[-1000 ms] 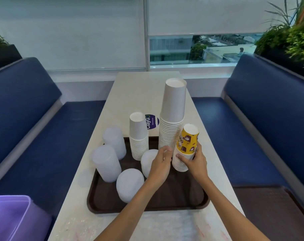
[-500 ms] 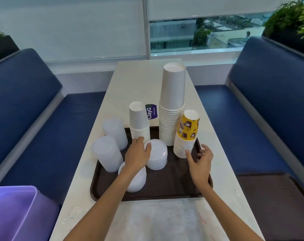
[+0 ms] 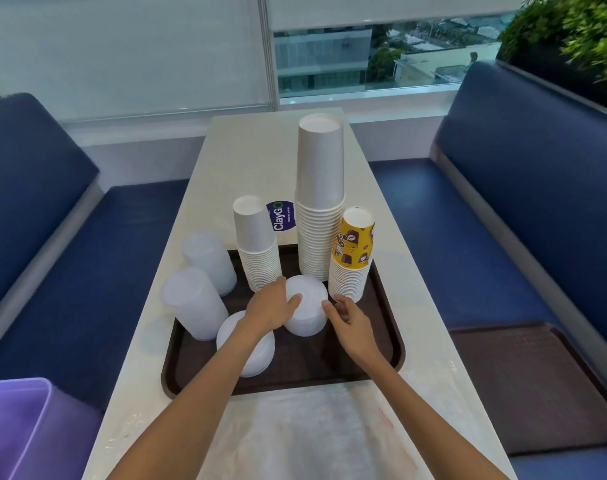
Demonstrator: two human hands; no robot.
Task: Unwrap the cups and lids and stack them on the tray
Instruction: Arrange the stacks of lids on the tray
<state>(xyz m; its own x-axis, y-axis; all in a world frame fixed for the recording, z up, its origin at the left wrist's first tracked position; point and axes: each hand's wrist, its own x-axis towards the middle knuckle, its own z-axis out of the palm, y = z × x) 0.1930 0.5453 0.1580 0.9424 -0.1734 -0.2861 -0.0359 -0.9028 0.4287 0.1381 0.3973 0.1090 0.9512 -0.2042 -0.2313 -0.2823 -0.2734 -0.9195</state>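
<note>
On brown tray (image 3: 381, 358), itself on pale table (image 3: 260, 150): cups and lids in separate stacks. Along far side, all upside down: short white cup stack (image 3: 257, 244), tall white cup stack (image 3: 321, 188), yellow cup stack (image 3: 352, 254) with brown coffee-bean print (no legible words on it), just beside the tall one.

Only readable writing: "ClayGo" on purple sticker (image 3: 281, 216), flat on table behind tray, between the two white cup stacks. Small line beside the name too tiny to read.

Clasping middle lid stack (image 3: 305, 306) from its left with left hand (image 3: 271, 308), fingers curled over top and side. Touching same stack's right edge with one fingertip of right hand (image 3: 350, 323), other fingers curled; true grasp there: cannot tell. Stack sitting mid-tray, in front of the cup stacks.

Near lid stack (image 3: 250, 344) partly under left forearm. Two frosted stacks (image 3: 194, 303) (image 3: 208, 261) at tray's left rim.

Off table: purple bin (image 3: 25, 427) lower left, spare tray (image 3: 537, 386) on right blue bench.
</note>
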